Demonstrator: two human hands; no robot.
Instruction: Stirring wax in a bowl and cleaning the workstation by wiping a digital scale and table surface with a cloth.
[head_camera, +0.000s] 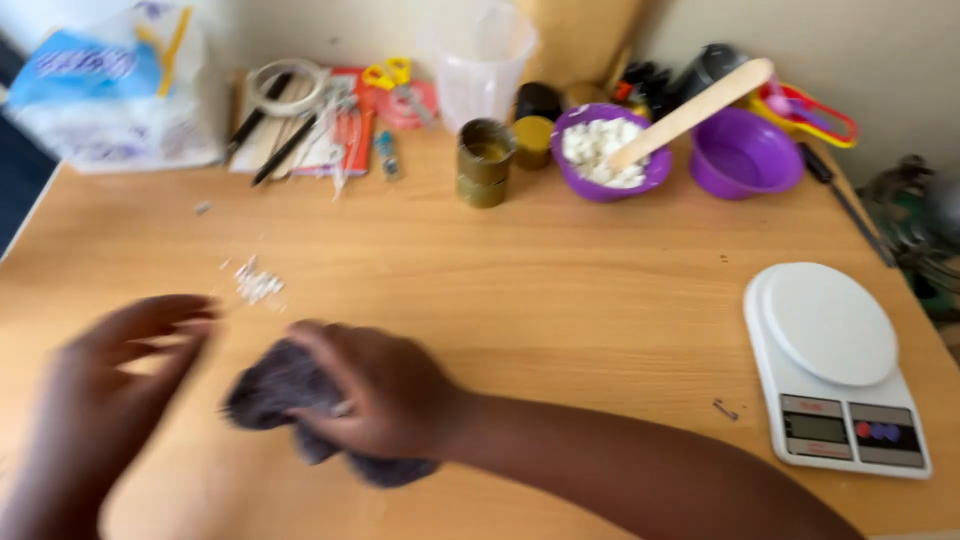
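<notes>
Your right hand (375, 395) presses a grey cloth (290, 395) flat on the wooden surface (560, 300) while your left hand (120, 370) hovers open and empty (blurred), so a careless swipe could scatter the white crumbs (258, 285) just beyond it.

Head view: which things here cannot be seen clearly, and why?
- Left hand: motion blur hides its fingers.
- Grey cloth: partly hidden under the right hand.
- White bits on the table: too small to identify.
- Scale display: too small to read.
- Plastic bag: cut by the top edge.
</notes>
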